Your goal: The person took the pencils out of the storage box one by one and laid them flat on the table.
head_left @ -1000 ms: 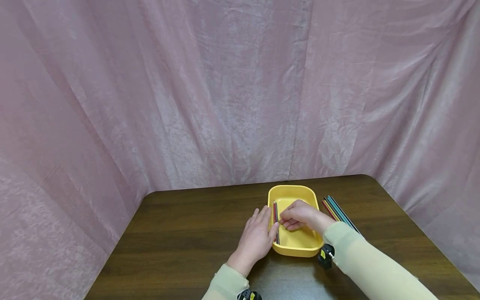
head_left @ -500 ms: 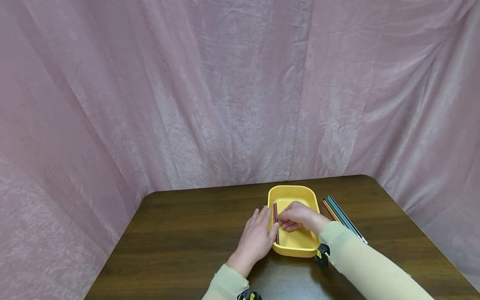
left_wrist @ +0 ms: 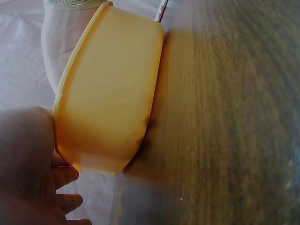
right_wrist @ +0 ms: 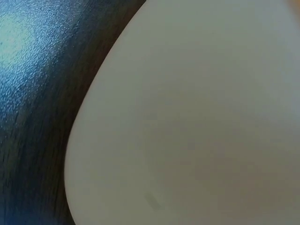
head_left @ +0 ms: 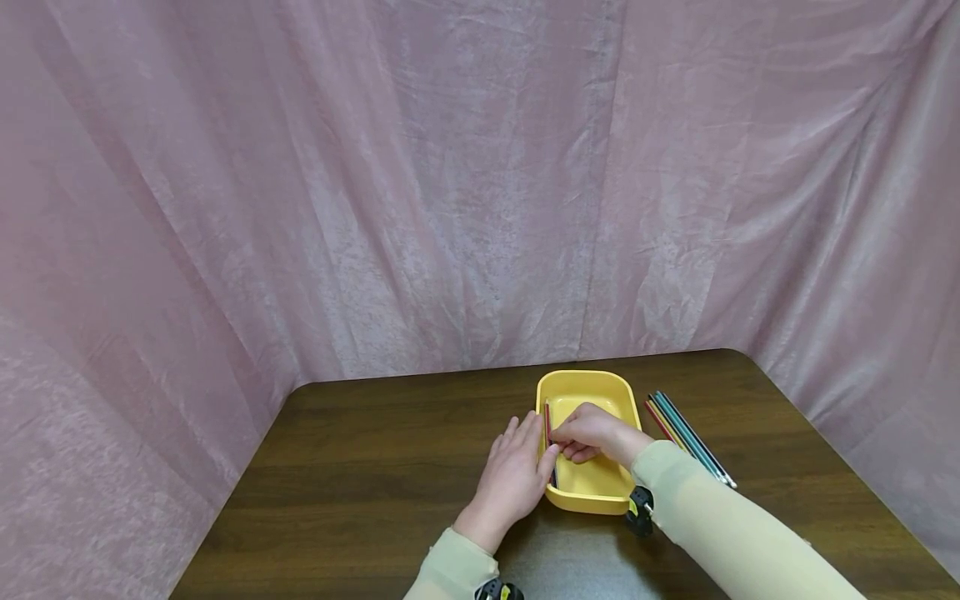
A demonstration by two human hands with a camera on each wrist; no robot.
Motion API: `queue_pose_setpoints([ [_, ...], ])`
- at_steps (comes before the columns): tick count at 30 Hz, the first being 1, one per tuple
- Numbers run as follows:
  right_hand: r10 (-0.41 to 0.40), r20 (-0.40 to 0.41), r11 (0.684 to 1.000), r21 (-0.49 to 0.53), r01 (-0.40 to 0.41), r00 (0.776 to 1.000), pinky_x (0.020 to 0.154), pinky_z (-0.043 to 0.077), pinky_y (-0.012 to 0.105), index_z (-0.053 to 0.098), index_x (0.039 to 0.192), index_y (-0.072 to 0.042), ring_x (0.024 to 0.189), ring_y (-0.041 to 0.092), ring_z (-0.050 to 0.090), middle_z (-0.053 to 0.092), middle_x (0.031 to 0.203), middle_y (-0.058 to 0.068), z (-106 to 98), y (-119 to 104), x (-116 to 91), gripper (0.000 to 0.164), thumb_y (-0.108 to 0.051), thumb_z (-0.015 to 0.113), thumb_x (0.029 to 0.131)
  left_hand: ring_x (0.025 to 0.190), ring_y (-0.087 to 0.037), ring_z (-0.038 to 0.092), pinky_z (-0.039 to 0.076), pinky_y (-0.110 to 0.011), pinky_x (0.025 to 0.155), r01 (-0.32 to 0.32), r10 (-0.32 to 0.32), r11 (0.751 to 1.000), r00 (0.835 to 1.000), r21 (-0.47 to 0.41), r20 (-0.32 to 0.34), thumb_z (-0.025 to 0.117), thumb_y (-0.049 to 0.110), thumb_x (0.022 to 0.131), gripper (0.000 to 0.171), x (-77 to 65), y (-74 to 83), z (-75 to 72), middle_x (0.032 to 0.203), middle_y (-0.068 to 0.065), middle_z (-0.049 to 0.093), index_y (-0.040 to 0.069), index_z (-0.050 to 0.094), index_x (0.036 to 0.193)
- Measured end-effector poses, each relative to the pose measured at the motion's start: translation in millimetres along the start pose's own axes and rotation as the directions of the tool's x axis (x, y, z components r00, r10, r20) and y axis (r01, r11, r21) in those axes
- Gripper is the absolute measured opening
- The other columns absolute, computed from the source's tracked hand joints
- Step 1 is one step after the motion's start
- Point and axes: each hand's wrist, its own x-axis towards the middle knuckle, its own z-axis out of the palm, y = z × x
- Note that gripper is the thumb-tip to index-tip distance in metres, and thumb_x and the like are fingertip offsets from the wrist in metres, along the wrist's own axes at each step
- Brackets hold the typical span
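Inside a yellow tray (head_left: 592, 503), a red pencil (head_left: 548, 421) and a dark pencil (head_left: 555, 477) lie along the left wall. Fingers bent, my right hand (head_left: 596, 432) reaches into the tray, and its fingertips touch the pencils; whether they pinch one is unclear. My left hand (head_left: 510, 471) rests on the left rim with its fingers stretched out and its thumb over the edge. In the left wrist view, the tray's outer wall (left_wrist: 112, 84) stands beside that hand. The right wrist view shows mostly a blurred pale surface.
Several coloured pencils (head_left: 686, 437), among them red, yellow, teal and dark ones, lie slanted on the brown wooden table (head_left: 375, 467) right of the tray, close to the right forearm. Pink curtains (head_left: 480, 183) hang behind the table.
My right hand has shifted slightly left inside the tray, and the pencils there have moved closer to the left wall. The left hand and the tray have stayed in place.
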Motion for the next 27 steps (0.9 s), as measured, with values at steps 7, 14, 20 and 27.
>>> queue_pose_setpoints([
  [7,-0.001,-0.001,1.0,-0.004,0.001,1.0,0.064,0.06,0.026,0.077,0.084,-0.003,0.062,0.011,0.064,0.07,0.073,0.005,-0.1,-0.1,1.2,0.021,-0.013,0.075,0.103,0.16,-0.046,0.036,0.033,-0.066,0.125,-0.004,0.004,1.0,1.0,0.0,0.002,0.053,0.037,0.118,0.063,0.6,0.3,-1.0,0.174,-0.018,0.041,0.0,0.044,0.168],
  [14,-0.019,-0.012,1.0,0.021,0.019,1.0,0.061,0.059,0.025,0.077,0.087,0.0,0.06,0.01,0.063,0.069,0.069,0.004,3.4,1.0,2.1,0.021,-0.013,0.075,0.103,0.16,-0.047,0.035,0.033,-0.067,0.125,-0.012,0.012,1.0,1.0,-0.003,0.002,0.053,0.037,0.118,0.062,0.3,-0.2,-1.6,0.174,-0.018,0.041,0.0,0.043,0.168],
  [20,-0.017,-0.03,1.0,0.01,0.017,0.999,0.06,0.059,0.024,0.079,0.091,0.004,0.059,0.009,0.063,0.068,0.068,0.003,6.3,0.4,4.2,0.021,-0.013,0.076,0.102,0.16,-0.047,0.035,0.033,-0.068,0.125,-0.008,0.008,1.0,1.0,-0.01,0.005,0.054,0.036,0.118,0.062,0.0,-0.8,-1.1,0.174,-0.018,0.041,0.0,0.043,0.168],
  [27,-0.023,-0.049,1.0,-0.001,0.023,0.999,0.06,0.059,0.024,0.078,0.088,0.001,0.059,0.009,0.064,0.07,0.069,0.003,8.6,0.9,4.5,0.02,-0.014,0.078,0.101,0.161,-0.045,0.035,0.033,-0.067,0.125,-0.003,0.003,1.0,1.0,-0.001,0.004,0.053,0.038,0.118,0.063,-0.3,-1.1,-1.2,0.175,-0.015,0.04,0.002,0.042,0.169],
])
